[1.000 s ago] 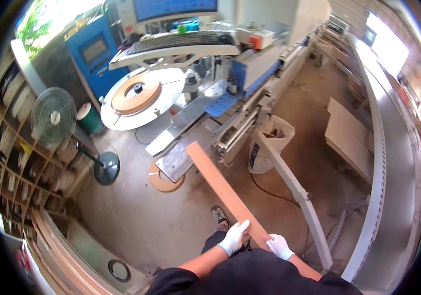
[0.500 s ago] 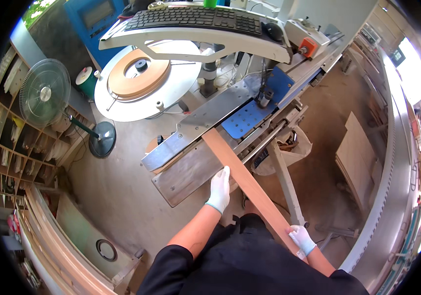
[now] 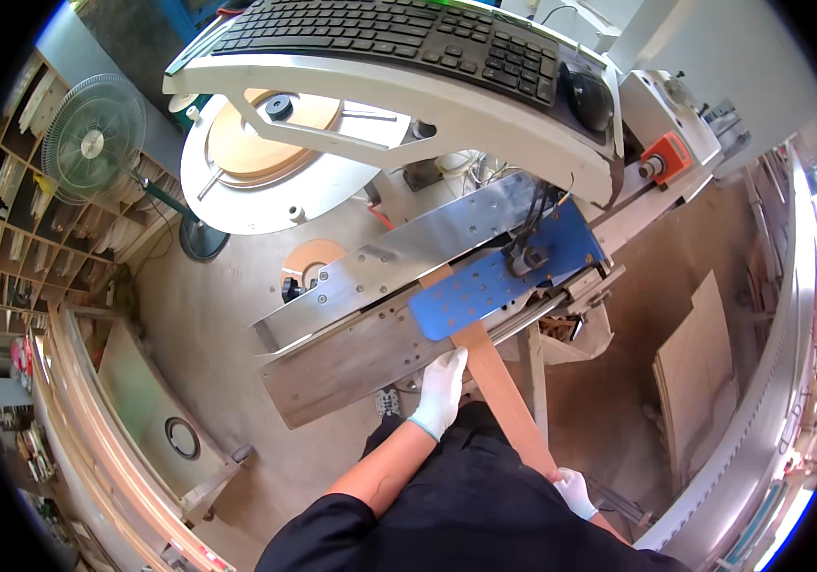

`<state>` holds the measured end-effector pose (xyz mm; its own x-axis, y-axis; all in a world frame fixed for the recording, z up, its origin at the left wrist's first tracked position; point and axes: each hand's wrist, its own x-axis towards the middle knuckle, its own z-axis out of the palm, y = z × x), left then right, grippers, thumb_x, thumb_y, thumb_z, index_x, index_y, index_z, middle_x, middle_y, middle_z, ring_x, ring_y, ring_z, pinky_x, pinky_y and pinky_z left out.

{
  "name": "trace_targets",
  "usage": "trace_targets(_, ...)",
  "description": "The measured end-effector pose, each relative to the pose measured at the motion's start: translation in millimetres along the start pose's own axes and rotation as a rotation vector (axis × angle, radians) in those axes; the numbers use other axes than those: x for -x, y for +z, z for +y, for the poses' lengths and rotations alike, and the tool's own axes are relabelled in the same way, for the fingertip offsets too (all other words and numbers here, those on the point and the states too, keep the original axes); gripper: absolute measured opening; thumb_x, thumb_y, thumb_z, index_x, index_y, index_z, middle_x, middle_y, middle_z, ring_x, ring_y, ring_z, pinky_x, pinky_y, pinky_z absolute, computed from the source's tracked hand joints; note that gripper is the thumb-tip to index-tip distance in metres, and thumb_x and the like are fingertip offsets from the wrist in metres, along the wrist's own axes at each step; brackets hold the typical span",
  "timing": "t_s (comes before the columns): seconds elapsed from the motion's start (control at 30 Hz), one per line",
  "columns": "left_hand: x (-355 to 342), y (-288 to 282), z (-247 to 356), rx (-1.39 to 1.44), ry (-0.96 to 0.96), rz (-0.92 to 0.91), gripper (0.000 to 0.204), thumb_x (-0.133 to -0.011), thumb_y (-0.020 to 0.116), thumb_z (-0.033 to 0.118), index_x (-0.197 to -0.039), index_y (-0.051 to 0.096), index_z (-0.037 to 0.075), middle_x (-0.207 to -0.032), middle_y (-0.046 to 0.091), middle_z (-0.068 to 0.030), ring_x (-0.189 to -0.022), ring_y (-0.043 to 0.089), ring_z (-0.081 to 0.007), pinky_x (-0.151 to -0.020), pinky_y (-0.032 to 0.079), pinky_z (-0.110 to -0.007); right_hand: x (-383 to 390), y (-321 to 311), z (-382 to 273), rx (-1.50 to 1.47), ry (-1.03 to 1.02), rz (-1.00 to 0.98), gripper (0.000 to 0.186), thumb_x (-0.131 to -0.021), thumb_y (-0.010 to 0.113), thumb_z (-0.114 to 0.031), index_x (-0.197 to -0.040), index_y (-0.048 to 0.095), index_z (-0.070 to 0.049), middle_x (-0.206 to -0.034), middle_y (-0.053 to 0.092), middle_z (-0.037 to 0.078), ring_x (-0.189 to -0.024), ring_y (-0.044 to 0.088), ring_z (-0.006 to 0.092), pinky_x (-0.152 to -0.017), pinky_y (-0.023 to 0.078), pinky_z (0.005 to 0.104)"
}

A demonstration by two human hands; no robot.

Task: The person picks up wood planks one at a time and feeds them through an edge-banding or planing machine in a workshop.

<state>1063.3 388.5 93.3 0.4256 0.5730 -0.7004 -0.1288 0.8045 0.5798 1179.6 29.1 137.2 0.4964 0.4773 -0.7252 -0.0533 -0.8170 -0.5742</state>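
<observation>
A long, narrow wooden board (image 3: 508, 400) runs from my body up to a metal edge-banding machine. Its far part passes under a perforated blue plate (image 3: 465, 296), and the tip shows beyond it against the steel fence (image 3: 370, 269). My left hand (image 3: 442, 391), in a white glove, grips the board's left edge just short of the plate; its lower fingers are hidden. At the near end my right hand (image 3: 576, 492), also gloved, holds the board by its corner. The steel table (image 3: 341, 362) extends left of the board.
Above the machine a white shelf arm (image 3: 485, 124) carries a black keyboard (image 3: 399, 43) and mouse (image 3: 588, 100). A round reel of wood-coloured banding (image 3: 246, 143) and a fan (image 3: 93, 143) stand left. Boards (image 3: 699, 381) lean at right.
The board has moved forward and now lies under the blue plate, its tip at the fence. Both hands have moved along with it, and my view has shifted closer to the machine.
</observation>
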Motion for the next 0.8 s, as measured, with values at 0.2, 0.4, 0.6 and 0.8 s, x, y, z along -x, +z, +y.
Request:
trace_targets(0.2, -19, 37, -13, 0.006, -0.058, 0.01, 0.04, -0.099, 0.058, 0.029, -0.114, 0.064, -0.008, -0.108, 0.067, -0.0096, -0.101, 0.059, -0.0158, -0.092, 0.045, -0.031, -15, -44, -30, -0.001, 0.002, 0.003, 0.055, -0.095, 0.06, -0.049, -0.074, 0.061, 0.001, -0.067, 0.055, -0.002, -0.067, 0.048, 0.0077, -0.06, 0.042, 0.0285)
trace_targets(0.4, -36, 85, -11, -0.143, -0.003, -0.069, 0.043, -0.102, 0.055, 0.03, -0.123, 0.059, -0.007, -0.123, 0.063, -0.0117, -0.114, 0.058, -0.0182, -0.096, 0.047, -0.033, -50, -88, 18, 0.071, -0.121, 0.068, 0.047, -0.098, 0.059, -0.039, -0.073, 0.058, 0.001, -0.066, 0.05, -0.002, -0.067, 0.046, 0.0076, -0.06, 0.042, 0.0281)
trace_targets(0.6, -62, 145, -26, -0.123, 0.182, -0.065, 0.037, -0.101, 0.053, 0.027, -0.106, 0.064, -0.008, -0.105, 0.069, -0.0133, -0.097, 0.06, -0.0202, -0.088, 0.044, -0.036, -76, -136, 7, -0.016, -0.077, 0.091, 0.044, -0.098, 0.061, -0.037, -0.077, 0.062, 0.002, -0.071, 0.053, -0.004, -0.071, 0.047, 0.0064, -0.064, 0.042, 0.0264)
trace_targets(0.8, -102, 190, -43, -0.306, 0.248, -0.109, 0.043, -0.101, 0.052, 0.031, -0.116, 0.061, -0.009, -0.113, 0.065, -0.0151, -0.105, 0.058, -0.0227, -0.094, 0.042, -0.035, -107, -182, 16, -0.09, -0.088, 0.14, 0.044, -0.096, 0.065, -0.041, -0.084, 0.065, 0.001, -0.075, 0.056, -0.006, -0.073, 0.048, 0.004, -0.063, 0.042, 0.0229)
